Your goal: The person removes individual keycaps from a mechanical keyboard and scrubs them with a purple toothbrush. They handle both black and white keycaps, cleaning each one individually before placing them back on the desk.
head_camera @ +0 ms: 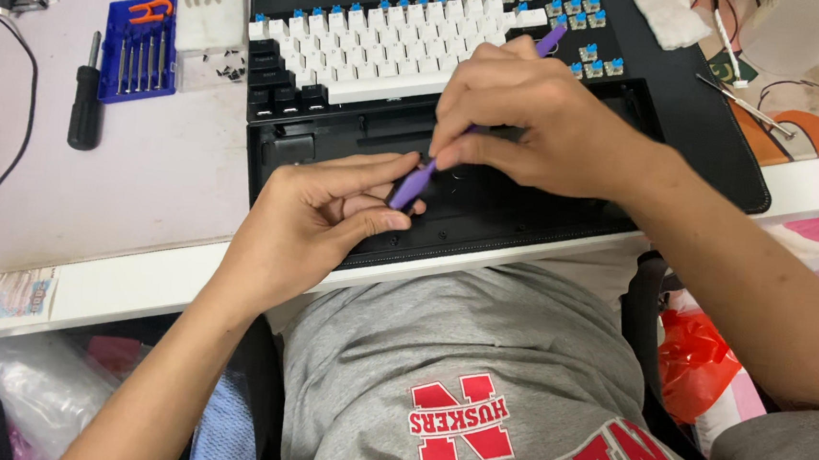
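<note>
My right hand (533,114) grips a purple pry tool (411,182) whose upper end (550,40) sticks out past my knuckles. The tool's lower tip rests between the fingers of my left hand (319,219), which pinches it from below. Both hands hover over a black keyboard case (488,207) lying at the table's front edge. Behind it sits a keyboard plate (384,50) with white and black keycaps and several bare blue switches at its right end.
A blue screwdriver set (139,48) and a black screwdriver (85,102) lie on the left. A clear box of small parts (209,43) stands beside them. Metal tweezers (745,105) and a white cloth (670,13) rest at the right. A black cable (13,135) curves at far left.
</note>
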